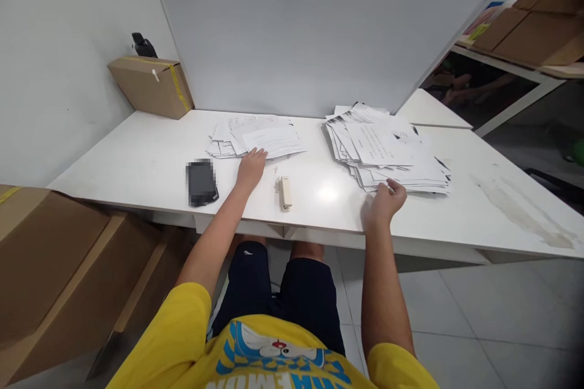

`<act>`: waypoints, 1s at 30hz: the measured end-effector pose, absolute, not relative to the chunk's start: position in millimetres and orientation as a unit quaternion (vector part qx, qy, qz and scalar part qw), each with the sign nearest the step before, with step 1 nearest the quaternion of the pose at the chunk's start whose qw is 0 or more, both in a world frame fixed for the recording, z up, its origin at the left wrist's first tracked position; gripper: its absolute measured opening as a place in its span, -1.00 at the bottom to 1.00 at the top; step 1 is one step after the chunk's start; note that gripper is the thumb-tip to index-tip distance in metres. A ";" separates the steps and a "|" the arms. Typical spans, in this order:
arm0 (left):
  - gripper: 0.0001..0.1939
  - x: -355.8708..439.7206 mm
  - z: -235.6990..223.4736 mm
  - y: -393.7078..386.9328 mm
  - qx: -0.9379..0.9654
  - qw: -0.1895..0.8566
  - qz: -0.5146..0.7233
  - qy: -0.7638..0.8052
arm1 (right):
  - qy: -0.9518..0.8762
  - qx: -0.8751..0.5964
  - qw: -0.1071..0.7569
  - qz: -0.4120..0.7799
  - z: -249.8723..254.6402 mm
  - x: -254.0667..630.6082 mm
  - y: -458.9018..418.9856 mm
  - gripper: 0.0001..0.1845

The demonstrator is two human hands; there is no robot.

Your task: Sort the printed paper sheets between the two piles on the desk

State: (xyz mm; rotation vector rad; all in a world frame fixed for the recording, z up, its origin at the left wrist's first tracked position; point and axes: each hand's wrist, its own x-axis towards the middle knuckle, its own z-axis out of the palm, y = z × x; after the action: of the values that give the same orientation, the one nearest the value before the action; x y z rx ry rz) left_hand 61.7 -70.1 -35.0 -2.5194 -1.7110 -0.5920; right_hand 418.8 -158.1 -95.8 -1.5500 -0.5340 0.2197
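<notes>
My left hand (250, 168) lies flat on the white table (137, 158), its fingers stretched out onto the near edge of a small spread of printed sheets (255, 135). My right hand (382, 203) reaches toward the near edge of a thicker, messy stack of papers (387, 146); its fingers are loosely curled and slightly blurred, with nothing clearly in them. A cream stapler (285, 192) lies on the table between my two hands. A black phone (201, 182) rests just left of my left hand.
A taped cardboard box (152, 85) with a black device on top stands at the table's back left corner. Large cardboard boxes (55, 261) sit at my left. A white partition rises behind the table. More boxes lie on a shelf (542, 18) at the upper right.
</notes>
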 end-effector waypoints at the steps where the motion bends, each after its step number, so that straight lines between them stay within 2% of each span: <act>1: -0.50 61.9 -34.0 -69.0 -0.808 0.024 -0.188 -0.558 | -0.238 -0.689 0.678 0.099 -96.0 419.1 -158.0 -0.67; 5: -0.30 62.7 -31.6 -56.7 -0.760 0.020 -0.170 -0.627 | -0.231 -0.685 0.683 0.107 -95.6 420.4 -156.5 -0.71; 7: -0.27 63.8 -31.5 -49.5 -0.755 0.019 -0.151 -0.638 | -0.231 -0.685 0.683 0.108 -95.4 420.5 -156.0 -0.72; 23: -0.55 69.9 -27.8 -53.7 -0.803 0.060 -0.194 -0.560 | -0.245 -0.685 0.677 0.109 -91.4 415.3 -160.1 -0.77; 30: -0.59 70.9 -27.1 -53.5 -0.803 0.066 -0.212 -0.553 | -0.222 -0.676 0.689 0.135 -81.6 409.9 -164.1 -0.73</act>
State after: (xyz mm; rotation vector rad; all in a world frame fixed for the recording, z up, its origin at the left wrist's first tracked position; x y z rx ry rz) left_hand 70.9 -53.5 -27.1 -2.4229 -1.6670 -0.6408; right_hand 409.9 -164.1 -81.6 -1.5128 -0.4955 0.3018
